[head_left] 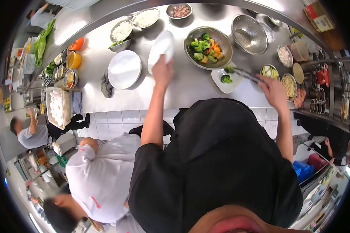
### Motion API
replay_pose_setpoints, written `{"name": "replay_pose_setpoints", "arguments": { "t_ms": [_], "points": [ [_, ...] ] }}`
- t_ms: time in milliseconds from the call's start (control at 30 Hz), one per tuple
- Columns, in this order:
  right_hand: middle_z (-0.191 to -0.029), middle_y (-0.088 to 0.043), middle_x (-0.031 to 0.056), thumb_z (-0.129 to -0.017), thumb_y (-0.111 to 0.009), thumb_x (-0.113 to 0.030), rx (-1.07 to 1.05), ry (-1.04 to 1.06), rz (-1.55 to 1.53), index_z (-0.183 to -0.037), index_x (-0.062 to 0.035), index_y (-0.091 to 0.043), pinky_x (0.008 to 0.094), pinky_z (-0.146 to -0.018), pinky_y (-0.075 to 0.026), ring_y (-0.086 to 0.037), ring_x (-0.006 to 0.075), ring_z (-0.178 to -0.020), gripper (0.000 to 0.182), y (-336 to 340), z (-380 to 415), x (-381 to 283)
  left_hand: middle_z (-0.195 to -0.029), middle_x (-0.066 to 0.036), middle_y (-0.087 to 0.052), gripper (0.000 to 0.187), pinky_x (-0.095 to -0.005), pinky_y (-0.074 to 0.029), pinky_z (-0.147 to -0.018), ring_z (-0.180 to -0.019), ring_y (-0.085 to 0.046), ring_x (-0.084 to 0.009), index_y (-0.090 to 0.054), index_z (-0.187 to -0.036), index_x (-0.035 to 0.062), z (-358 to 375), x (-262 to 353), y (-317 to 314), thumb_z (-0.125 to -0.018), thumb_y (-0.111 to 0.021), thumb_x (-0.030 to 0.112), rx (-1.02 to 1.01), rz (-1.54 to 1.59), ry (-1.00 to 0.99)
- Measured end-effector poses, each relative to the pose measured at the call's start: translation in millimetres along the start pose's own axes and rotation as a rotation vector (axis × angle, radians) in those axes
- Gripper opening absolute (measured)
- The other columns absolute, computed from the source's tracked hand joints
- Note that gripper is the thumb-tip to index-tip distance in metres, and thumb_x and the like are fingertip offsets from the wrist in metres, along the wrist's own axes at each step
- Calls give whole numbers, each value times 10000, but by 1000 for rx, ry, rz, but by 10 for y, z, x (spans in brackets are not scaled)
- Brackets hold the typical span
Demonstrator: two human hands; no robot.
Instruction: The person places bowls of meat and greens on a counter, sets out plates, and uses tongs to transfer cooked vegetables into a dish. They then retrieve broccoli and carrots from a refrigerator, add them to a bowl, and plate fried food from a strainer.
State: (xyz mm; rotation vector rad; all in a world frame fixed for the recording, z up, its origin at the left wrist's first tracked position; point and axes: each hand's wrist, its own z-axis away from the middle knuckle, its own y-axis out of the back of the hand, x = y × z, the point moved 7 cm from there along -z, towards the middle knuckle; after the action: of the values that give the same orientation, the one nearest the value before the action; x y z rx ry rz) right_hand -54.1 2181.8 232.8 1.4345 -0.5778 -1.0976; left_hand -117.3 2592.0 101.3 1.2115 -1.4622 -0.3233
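Left hand (pixel 163 71) grips tilted white plate (pixel 160 46) at its lower rim, over the bench (pixel 182 87). Right hand (pixel 271 90) clenches tongs (pixel 243 72), tips beside broccoli (pixel 226 79) on small plate (pixel 226 83). Best keep tongs low, squeeze gently.

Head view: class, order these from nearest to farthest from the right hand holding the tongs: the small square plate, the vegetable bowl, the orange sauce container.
From the right hand:
1. Small square plate, just beside it.
2. Vegetable bowl, behind the plate.
3. Orange sauce container, far across the counter.
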Motion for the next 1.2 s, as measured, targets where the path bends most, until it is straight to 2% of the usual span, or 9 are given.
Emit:
{"name": "replay_pose_setpoints", "arguments": {
  "t_ms": [267,300,367,433,533,600,933,1133,1200],
  "points": [
    [-947,-697,149,-910,-634,-267,-128,-63,-15,-1187,-127,-660,458,-741,-513,-662,353,-863,311,-432,125,-178,-929,-138,-633,148,-461,-502,-748,-871,-626,-350,-550,-900,71,146,-196,-704,-853,-662,157,-182,-148,-237],
    [-955,-698,159,-922,-617,-298,-15,23,-71,-1201,-126,-651,465,-735,-518,-661,369,-858,329,-334,82,-274,-1194,-218,-595,295,-527,-432,-966,-1128,-567,-380,-622,-1033,86,179,-316,-698,-821,-721,266,-145,-123,-250],
    [-964,-699,161,-932,-604,-308,30,6,-38,-1211,-127,-644,466,-735,-522,-663,369,-864,336,-338,-97,-352,-1445,-291,-403,535,-682,-179,-1105,-1368,-362,-444,-662,-1177,148,242,-339,-428,-748,-779,447,-86,-329,-156],
    [-978,-702,159,-948,-581,-322,74,-10,32,-1237,-129,-626,465,-738,-532,-668,364,-883,350,-376,-371,-429,-1523,-322,-265,805,-807,24,-1027,-1465,-93,-501,-658,-1268,250,333,-657,-257,-626,-730,730,16,-376,21],
    [-988,-707,144,-956,-567,-336,173,65,59,-1268,-138,-601,459,-741,-542,-675,347,-912,372,-649,-813,-525,-1547,-300,-208,790,-826,-1,-999,-1460,-99,-501,-590,-1340,251,481,-994,-99,-690,-731,677,11,-415,313],
    [-1000,-707,147,-949,-571,-350,-30,-33,62,-1284,-145,-593,458,-750,-542,-678,343,-913,394,-841,-1097,-614,-1544,-287,-214,800,-837,-6,-985,-1457,-117,-494,-565,-1357,259,443,-1141,-171,-702,-713,693,-18,-426,287],
    [-1012,-713,144,-939,-582,-385,28,-27,-207,-1181,-102,-685,425,-805,-519,-667,335,-948,386,-776,-1159,-504,-1533,-265,-253,807,-863,-10,-948,-1460,-146,-465,-521,-1390,288,326,-1196,-255,-742,-626,757,-7,-432,347],
    [-931,-713,101,-937,-605,-317,-119,-77,-509,-1202,1,-655,331,-754,-490,-650,200,-833,417,-401,-274,265,-1590,-243,-152,874,-842,-16,-993,-1479,-11,-479,-617,-1326,266,46,-918,-199,-640,-661,804,-87,-515,19],
    [-842,-657,28,-941,-626,-281,-245,-308,-711,-1181,25,-666,282,-683,-455,-561,125,-747,391,-701,50,636,-1580,-233,-192,797,-833,-26,-1010,-1477,-27,-481,-675,-1257,265,-28,-880,-244,-656,-662,788,-100,-474,-60]
  ]
}}
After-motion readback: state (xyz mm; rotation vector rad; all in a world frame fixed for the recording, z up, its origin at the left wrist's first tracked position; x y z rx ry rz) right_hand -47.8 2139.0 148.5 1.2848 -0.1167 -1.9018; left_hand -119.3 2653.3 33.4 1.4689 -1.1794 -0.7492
